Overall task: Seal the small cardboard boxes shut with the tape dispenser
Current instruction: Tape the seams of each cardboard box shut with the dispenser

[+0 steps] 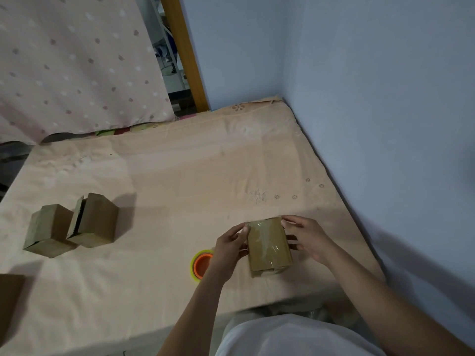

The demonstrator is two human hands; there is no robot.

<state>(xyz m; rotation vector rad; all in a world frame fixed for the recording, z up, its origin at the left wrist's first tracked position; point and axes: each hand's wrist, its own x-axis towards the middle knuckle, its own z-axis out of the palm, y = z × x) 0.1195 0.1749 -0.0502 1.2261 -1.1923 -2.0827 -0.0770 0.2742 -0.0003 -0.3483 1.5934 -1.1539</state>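
Note:
A small cardboard box with shiny clear tape over its top sits between my hands, near the table's front right. My left hand grips its left side, thumb on the far top corner. My right hand grips its right side, fingertips at the far top edge. A tape roll with an orange core lies on the cloth just left of the box, partly hidden behind my left wrist. Two more small cardboard boxes stand at the left: one with its flaps shut, the other with a flap standing ajar.
A peach cloth covers the table. A blue wall runs along the right edge and the far corner. A spotted curtain hangs at the back left. Part of another cardboard piece shows at the left edge.

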